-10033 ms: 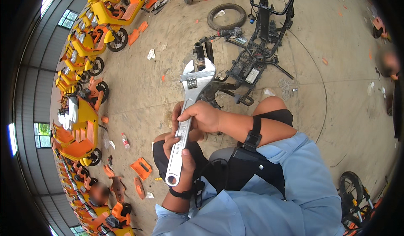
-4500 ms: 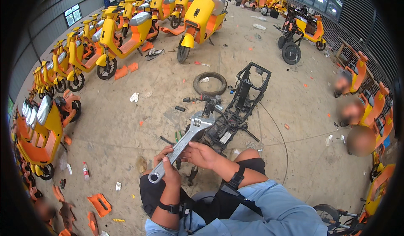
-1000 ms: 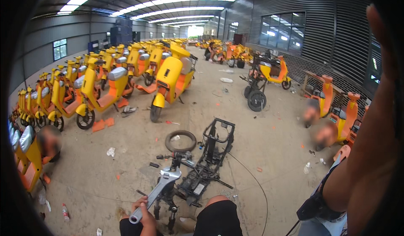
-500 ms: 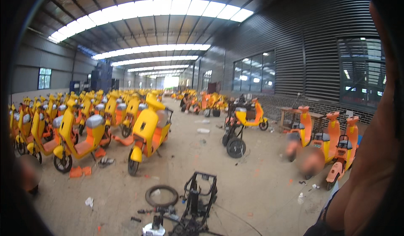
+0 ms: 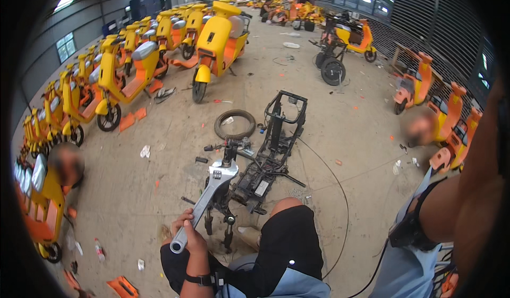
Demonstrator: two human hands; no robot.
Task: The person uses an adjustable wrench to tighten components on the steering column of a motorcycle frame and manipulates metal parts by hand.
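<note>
My left hand (image 5: 188, 231) is closed around the handle of a silver adjustable wrench (image 5: 204, 205). The wrench points up and away, its jaws in front of a black front fork (image 5: 218, 199) standing by my knees; whether they touch, I cannot tell. Just beyond lies a stripped black scooter frame (image 5: 271, 154) on the concrete floor. My right arm (image 5: 457, 207) is raised along the right edge, its hand out of the picture.
A black tyre (image 5: 235, 125) lies behind the fork. Rows of yellow-orange scooters (image 5: 127, 85) fill the left side, and more scooters (image 5: 451, 117) line the right wall. A thin cable (image 5: 340, 186) curves across the floor, with scattered orange pieces (image 5: 127, 121) and litter.
The view has tilted down, so my legs, the fork and the whole frame now show. My left hand with the wrench has come into view. My right arm stays raised at the right edge.
</note>
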